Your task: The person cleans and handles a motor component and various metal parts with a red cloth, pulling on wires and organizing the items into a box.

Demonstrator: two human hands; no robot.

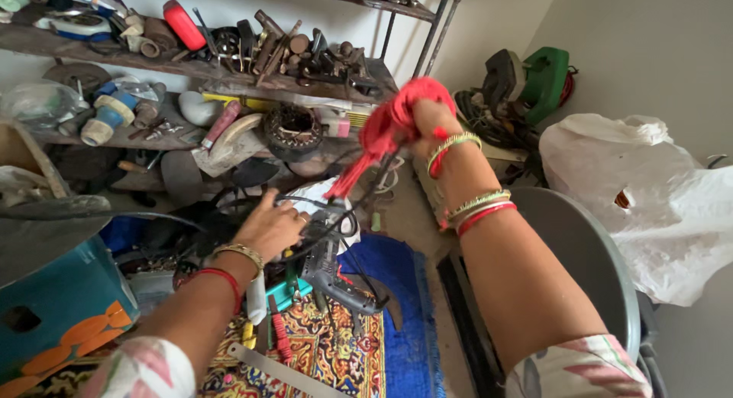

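Gripping a bunch of red cloth (393,127), the right hand (427,127) is raised high above the grey drill (336,272), fist clenched around the fabric, whose tail hangs down and to the left toward the drill. A dark cord (366,195) runs from the fist down to the drill, nearly taut and slanting the same way.

The left hand (271,226) sits just left of the drill, palm down, fingers spread on the back end of its body; whether it actually clasps anything I cannot tell. It is the nearer hand by far. The drill lies on a patterned rug (336,352), long axis running from the left hand down and right.

Left of the drill stands a teal box (69,299) with orange shapes on its side. Below the drill lie a red-handled tool (280,335) and a flat metal blade (282,371). Well right of the drill slumps a white plastic bag (657,199), beside a grey round tub (588,253). Above the drill, shelves (229,69) carry cluttered tools and a red oval container (183,24).
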